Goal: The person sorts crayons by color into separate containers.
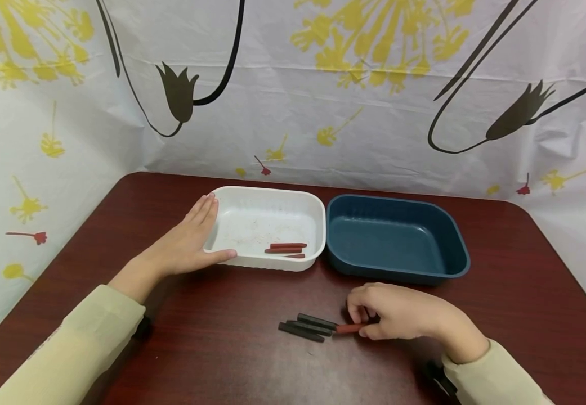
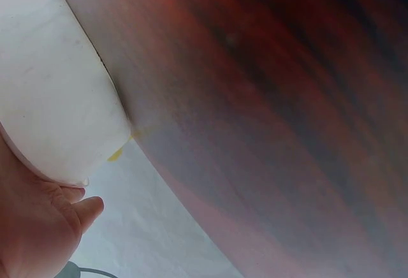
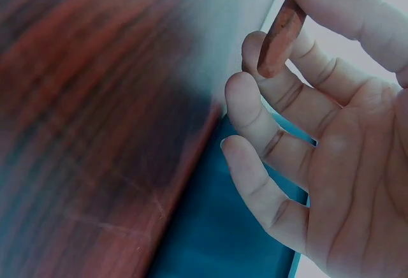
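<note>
Right hand (image 1: pixel 404 315) low over the counter (image 1: pixel 211 349), thumb and fingers pinching one red-brown stick (image 1: pixel 349 328) by its end; stick lying at the counter surface, just right of three black sticks (image 1: pixel 307 327). In the right wrist view, same red-brown stick (image 3: pixel 284 32) held between thumb and index finger, remaining fingers (image 3: pixel 255 118) loosely curled, holding nothing else.

Left hand (image 1: pixel 186 244) flat and spread, fingers straight, resting against the left wall of the white tray (image 1: pixel 272 194), thumb along its near rim; steadying, not gripping. In the left wrist view, white tray (image 2: pixel 57 99) wall against the palm, counter (image 2: pixel 268 112) beyond.

Judged progress: sorting by colour seemingly partly done. Three red-brown sticks (image 1: pixel 286 250) already lying in the white tray, near its front right corner. One red-brown stick in hand, not yet lifted clear. Three black sticks left on the counter, close together and side by side, untouched.

Containers: white tray holding the three red-brown sticks and faint specks on its floor; blue tray (image 1: pixel 399 205) touching or just beside the white tray on its right, nothing visible inside. Both trays near the back of the counter, patterned sheet (image 1: pixel 323 84) behind.
</note>
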A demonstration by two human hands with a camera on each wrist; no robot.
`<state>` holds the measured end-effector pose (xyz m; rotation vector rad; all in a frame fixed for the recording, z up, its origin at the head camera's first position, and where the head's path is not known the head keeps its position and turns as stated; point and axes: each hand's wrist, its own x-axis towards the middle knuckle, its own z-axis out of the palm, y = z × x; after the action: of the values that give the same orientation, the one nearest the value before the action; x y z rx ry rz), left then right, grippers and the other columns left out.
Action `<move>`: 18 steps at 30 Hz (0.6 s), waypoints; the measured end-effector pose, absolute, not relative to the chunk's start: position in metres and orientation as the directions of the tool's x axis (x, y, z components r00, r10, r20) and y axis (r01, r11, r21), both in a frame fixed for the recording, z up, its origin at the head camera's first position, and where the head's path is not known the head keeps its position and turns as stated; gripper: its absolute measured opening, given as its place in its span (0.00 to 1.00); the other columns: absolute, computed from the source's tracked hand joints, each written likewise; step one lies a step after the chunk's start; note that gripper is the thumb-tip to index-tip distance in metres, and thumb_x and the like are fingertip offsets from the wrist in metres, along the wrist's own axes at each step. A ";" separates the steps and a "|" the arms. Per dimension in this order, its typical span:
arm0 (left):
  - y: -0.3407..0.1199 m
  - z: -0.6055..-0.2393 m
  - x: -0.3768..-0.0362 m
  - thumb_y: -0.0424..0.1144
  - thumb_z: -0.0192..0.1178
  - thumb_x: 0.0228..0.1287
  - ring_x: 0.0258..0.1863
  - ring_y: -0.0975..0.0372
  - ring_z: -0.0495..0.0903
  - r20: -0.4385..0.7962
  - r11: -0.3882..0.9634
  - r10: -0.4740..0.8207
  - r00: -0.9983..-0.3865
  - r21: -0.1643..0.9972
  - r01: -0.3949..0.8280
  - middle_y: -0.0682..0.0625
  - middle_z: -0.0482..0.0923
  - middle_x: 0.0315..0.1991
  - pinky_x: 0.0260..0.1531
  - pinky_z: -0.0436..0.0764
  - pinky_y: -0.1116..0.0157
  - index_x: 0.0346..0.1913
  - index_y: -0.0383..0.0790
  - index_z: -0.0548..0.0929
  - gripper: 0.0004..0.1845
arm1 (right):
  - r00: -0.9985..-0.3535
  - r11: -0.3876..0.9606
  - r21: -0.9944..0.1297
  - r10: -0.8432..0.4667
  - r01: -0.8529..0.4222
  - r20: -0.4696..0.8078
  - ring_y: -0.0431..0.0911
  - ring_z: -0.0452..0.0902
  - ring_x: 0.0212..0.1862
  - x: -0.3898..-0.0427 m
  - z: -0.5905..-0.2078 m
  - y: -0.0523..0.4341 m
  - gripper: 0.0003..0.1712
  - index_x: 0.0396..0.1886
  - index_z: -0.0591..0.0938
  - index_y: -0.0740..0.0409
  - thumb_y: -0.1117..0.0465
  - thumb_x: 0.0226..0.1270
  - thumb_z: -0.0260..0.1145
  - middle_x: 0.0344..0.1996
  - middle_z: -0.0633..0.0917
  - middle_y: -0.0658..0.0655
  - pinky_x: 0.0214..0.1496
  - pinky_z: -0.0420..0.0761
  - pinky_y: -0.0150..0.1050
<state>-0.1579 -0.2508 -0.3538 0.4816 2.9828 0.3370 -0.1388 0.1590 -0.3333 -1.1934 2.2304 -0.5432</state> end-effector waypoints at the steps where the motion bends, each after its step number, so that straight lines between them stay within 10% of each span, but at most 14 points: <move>1: -0.251 -0.354 -0.158 0.73 0.53 0.61 0.81 0.48 0.30 -0.064 0.925 0.322 -0.945 0.234 0.299 0.39 0.29 0.81 0.78 0.45 0.47 0.78 0.29 0.38 0.63 | -0.459 0.527 -0.579 -0.845 -0.622 -0.276 0.34 0.69 0.30 -0.139 -0.333 0.158 0.13 0.27 0.76 0.41 0.63 0.59 0.71 0.25 0.75 0.41 0.32 0.71 0.28; 18: -0.251 -0.354 -0.158 0.73 0.53 0.61 0.81 0.48 0.30 -0.063 0.924 0.321 -0.945 0.238 0.298 0.39 0.29 0.81 0.78 0.45 0.47 0.78 0.29 0.38 0.63 | -0.458 0.518 -0.567 -0.850 -0.640 -0.260 0.36 0.70 0.31 -0.141 -0.323 0.139 0.13 0.28 0.77 0.41 0.64 0.60 0.71 0.26 0.76 0.41 0.32 0.72 0.28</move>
<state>-0.1584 -0.2515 -0.3537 0.4812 2.9828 0.3446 -0.1410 0.1385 -0.3227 -1.2132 2.2443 -0.5375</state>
